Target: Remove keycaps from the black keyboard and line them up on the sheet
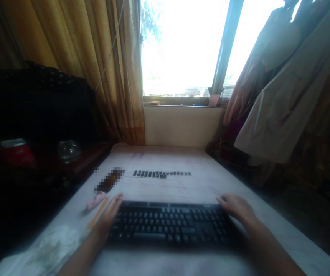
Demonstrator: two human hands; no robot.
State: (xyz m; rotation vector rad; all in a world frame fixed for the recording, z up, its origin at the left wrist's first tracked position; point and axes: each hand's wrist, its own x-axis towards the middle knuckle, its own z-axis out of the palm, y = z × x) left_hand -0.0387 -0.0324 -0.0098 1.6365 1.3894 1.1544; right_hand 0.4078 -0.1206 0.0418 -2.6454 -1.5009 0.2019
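Note:
A black keyboard (170,224) lies across a pale table (182,188) in front of me. My left hand (109,216) rests along the keyboard's left end, fingers stretched forward and close together. My right hand (235,207) curls over the keyboard's far right corner, fingers bent down onto its edge. A row of loose black keycaps (160,174) lies on the table beyond the keyboard. No hand touches the keycaps.
A pink object (96,200) and an orange stick (98,216) lie left of the keyboard. A white cloth (52,245) sits at the near left. A dark side table with a red tin (17,151) stands left. Hanging clothes (282,96) fill the right.

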